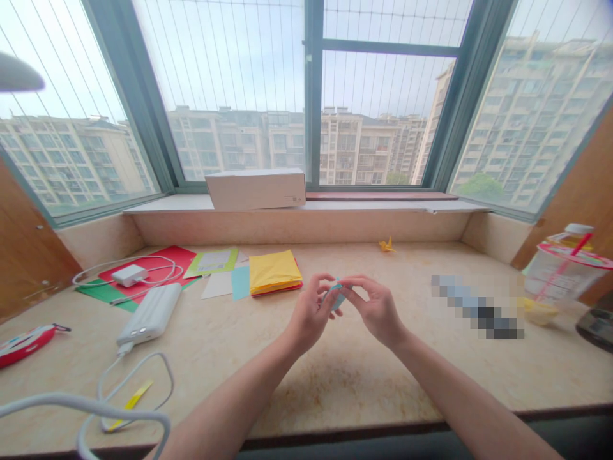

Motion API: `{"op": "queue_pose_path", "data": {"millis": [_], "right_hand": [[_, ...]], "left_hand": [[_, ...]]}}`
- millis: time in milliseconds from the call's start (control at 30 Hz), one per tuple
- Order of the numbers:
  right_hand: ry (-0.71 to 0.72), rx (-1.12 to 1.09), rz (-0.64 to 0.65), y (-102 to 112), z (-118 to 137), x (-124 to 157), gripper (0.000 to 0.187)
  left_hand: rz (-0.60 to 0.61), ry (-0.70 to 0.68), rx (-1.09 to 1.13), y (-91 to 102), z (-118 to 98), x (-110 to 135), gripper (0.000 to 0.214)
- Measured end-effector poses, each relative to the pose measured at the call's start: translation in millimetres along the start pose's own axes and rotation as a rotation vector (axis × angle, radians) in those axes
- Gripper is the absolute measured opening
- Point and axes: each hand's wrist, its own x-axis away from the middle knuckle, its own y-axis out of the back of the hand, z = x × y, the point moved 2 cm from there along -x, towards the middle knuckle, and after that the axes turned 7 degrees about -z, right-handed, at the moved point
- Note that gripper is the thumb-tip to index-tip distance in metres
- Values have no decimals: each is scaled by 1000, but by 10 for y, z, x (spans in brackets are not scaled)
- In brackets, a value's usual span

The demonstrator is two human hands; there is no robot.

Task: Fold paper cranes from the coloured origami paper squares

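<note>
Both hands meet above the middle of the stone ledge around a small piece of folded light-blue paper (339, 298). My left hand (313, 310) grips the paper from the left, its fingers curled. From the other side my right hand (376, 306) pinches the paper's upper edge between thumb and fingers. Much of the folded shape is hidden by the fingers. Left of my hands lies a stack of yellow and red paper (274, 271), with a light-blue sheet (240, 283) beside it. Farther back stands a small yellow folded-paper crane (387, 245).
At left lie a white power bank (151, 311), a charger (129, 275), looping white cables, red paper (177, 259) and a red-and-white pouch (29, 345). A white box (256, 190) sits on the windowsill. At right stand a plastic cup with a red straw (550, 278) and a blurred-out item (476, 308).
</note>
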Motion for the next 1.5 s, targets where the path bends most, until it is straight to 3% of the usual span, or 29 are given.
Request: {"op": "queue_pose_path", "data": {"millis": [267, 667, 1100, 1500], "right_hand": [[-10, 12, 2, 0, -4, 21, 10], [-49, -10, -3, 21, -6, 6, 8], [-61, -57, 85, 33, -5, 7, 11], [-180, -104, 116, 11, -93, 32, 18]], "left_hand": [[1, 2, -126, 43, -46, -1, 37], [-26, -88, -110, 112, -218, -28, 29], [-79, -198, -215, 140, -184, -73, 18], [-146, -242, -321, 165, -203, -82, 13]]}}
